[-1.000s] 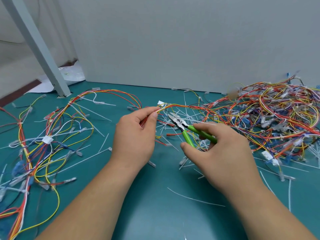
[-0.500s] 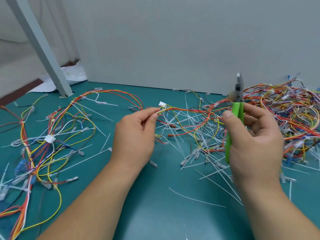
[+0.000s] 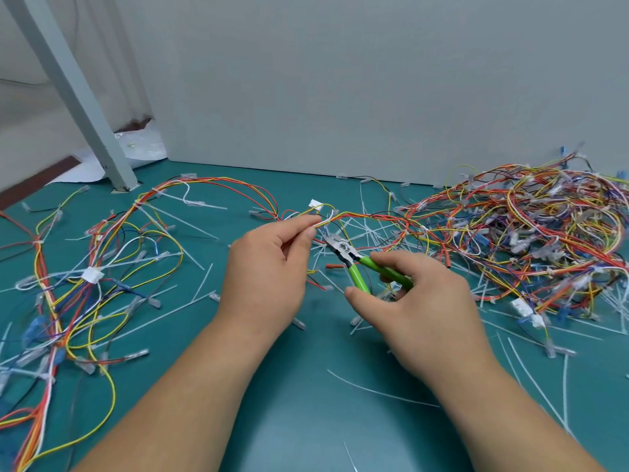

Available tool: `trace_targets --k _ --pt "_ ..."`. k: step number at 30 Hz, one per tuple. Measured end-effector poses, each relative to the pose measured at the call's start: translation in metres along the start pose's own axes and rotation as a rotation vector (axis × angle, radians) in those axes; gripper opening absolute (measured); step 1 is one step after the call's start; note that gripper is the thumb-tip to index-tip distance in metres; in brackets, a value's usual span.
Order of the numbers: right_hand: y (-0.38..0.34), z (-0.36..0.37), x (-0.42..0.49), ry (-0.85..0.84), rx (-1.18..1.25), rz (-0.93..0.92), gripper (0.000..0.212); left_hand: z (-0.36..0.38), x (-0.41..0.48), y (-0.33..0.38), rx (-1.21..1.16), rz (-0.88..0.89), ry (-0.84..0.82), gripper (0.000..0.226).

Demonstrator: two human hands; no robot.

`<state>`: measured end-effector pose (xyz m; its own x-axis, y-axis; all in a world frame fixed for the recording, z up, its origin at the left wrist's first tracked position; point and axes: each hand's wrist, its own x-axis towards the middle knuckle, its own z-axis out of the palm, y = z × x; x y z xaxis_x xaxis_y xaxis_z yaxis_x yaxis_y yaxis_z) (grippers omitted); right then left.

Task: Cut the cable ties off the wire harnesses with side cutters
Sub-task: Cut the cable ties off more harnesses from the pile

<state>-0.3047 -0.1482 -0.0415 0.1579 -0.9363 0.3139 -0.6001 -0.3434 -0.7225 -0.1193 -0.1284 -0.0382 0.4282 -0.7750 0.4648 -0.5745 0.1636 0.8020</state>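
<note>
Pinching a thin run of red, yellow and white wires between thumb and forefinger, the left hand holds a wire harness just above the teal table, its other fingers curled in beneath. Immediately right of that pinch, the right hand grips the green-handled side cutters, thumb on the nearer handle and fingers wrapped over the farther one; the handles stand spread apart. The steel nose points up and left, ending just below the pinched wires. Half a second ago the tool was raised upright, nose to the ceiling, well to the right of the pinch; it has since come down and swung in, to much the same pose as a second ago. The left hand's pinch has not shifted. Whether the blades touch the harness or any tie cannot be made out, and which tie they are aimed at is lost among the strands. A small white connector sits just beyond the pinch. Loose white cable ties litter the table around and below both hands. Farther right lies a tangled heap of harnesses, running off the frame's edge; farther left, spread-out harnesses are likewise cut off. Both forearms leave the frame at the bottom. A grey panel and a slanted metal post stand behind.
</note>
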Motion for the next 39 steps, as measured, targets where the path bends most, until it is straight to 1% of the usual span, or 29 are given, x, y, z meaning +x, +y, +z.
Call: trace_targets --k 4,11,17,30,39 --pt "-0.0006 -0.0014 0.0010 0.016 -0.020 -0.012 0.049 0.0008 -0.0001 -0.0008 -0.039 -0.007 -0.050 0.021" --pt "-0.0018 -0.0032 0.0004 0.035 -0.019 -0.024 0.049 0.0006 -0.0012 -0.0011 -0.055 0.002 -0.061 0.020" --pt "-0.0020 -0.0049 0.0008 0.039 -0.025 -0.025 0.047 0.0019 -0.0013 -0.0011 -0.064 -0.032 -0.073 0.018" --pt "-0.0028 -0.0057 0.0009 0.021 -0.021 -0.006 0.044 0.0005 -0.0013 0.0040 -0.075 -0.074 -0.087 0.018" --pt "-0.0027 -0.0095 0.0029 -0.038 -0.045 0.021 0.037 0.0005 -0.0009 0.0041 -0.092 -0.101 -0.068 0.017"
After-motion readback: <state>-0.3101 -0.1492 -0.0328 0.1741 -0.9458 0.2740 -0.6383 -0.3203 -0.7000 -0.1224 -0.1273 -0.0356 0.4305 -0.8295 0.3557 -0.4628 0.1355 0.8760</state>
